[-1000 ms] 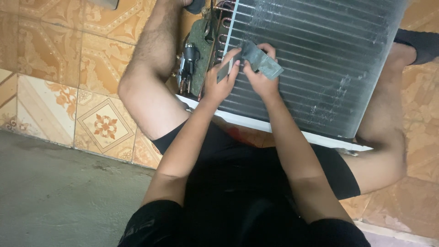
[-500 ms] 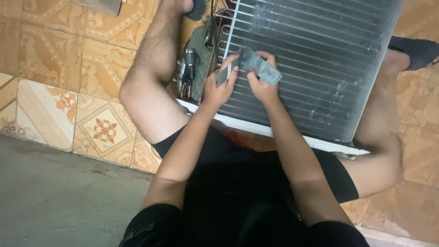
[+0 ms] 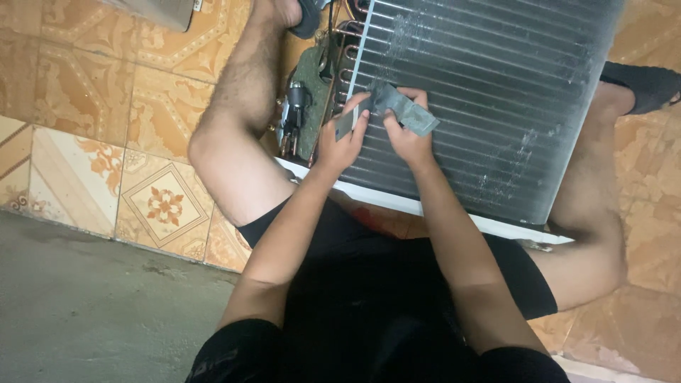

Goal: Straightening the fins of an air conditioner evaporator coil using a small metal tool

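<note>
- Left hand [image 3: 342, 142] and right hand [image 3: 406, 135] both pinch a grey folded strip [image 3: 397, 108]; it lies against the finned coil [image 3: 489, 92], near its left edge beside the copper tube bends [image 3: 345, 53]
- Judgement: keep the strip flat and taut; press lightly, since thin fins probably bend easily; steady the coil between the legs on the tiled floor [image 3: 85, 106]

A home floor: patterned ceramic tiles [image 3: 163, 206] beside bare concrete [image 3: 85, 312].

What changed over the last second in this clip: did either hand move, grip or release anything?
Almost nothing changed. Both the left hand and right hand still hold the grey rectangular strip against the silver finned metal coil panel; nothing was released. The panel stays between the person's legs; only the view shifts slightly.
</note>
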